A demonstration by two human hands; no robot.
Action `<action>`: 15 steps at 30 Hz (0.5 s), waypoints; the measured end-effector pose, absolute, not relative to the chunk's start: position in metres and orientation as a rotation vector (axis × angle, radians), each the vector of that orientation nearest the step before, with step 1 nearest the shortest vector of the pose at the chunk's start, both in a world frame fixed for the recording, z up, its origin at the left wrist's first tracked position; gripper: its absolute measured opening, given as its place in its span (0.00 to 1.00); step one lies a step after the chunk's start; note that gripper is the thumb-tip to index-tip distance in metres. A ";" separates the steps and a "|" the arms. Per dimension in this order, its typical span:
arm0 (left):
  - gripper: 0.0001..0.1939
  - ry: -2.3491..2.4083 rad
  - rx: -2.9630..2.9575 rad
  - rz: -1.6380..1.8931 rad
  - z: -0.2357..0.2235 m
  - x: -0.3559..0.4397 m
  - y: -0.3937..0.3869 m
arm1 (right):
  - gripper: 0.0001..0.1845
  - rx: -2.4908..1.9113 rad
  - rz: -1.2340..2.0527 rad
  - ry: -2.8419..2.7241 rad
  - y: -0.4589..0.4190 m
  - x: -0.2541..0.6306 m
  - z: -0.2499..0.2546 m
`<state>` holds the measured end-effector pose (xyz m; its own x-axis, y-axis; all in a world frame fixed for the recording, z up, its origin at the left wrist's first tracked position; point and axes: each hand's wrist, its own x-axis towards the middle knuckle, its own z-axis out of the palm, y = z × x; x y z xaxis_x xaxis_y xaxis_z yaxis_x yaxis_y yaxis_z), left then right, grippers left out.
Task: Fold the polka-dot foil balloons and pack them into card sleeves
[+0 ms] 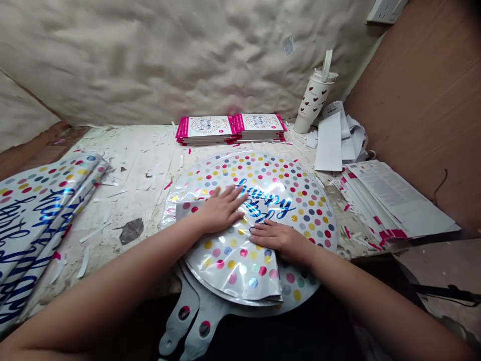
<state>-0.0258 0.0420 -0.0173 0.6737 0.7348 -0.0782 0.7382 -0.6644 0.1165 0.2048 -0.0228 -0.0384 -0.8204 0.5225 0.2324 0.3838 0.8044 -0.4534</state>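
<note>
In front of me lies a stack of flat round foil balloons (300, 200), white with coloured dots and blue script. The top balloon is partly folded over on itself, making a wedge-like flap (240, 268) toward me. My left hand (224, 208) rests flat with fingers spread on the foil left of the script. My right hand (283, 239) lies flat along the flap's right edge, fingers stretched out. Neither hand grips anything. Two balloon tails (203, 321) hang past the table's near edge.
Folded dotted balloons (41, 215) lie at the left. Two stacks of pink-edged printed packets (229, 128) stand at the back. A white tumbler with hearts (313, 103), white paper strips (330, 143) and a pile of printed cards (394, 195) sit right. Paper scraps litter the table (139, 145).
</note>
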 end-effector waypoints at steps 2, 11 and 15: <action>0.27 1.309 2.774 -0.017 -0.012 -0.034 0.036 | 0.21 -0.695 0.588 -2.641 -0.023 0.207 -0.039; 0.34 1.796 2.450 -0.347 -0.004 -0.139 0.007 | 0.23 -0.688 0.635 -2.628 -0.023 0.208 -0.040; 0.28 2.149 2.297 -0.077 0.018 -0.149 0.022 | 0.23 -0.688 0.635 -2.641 -0.024 0.209 -0.040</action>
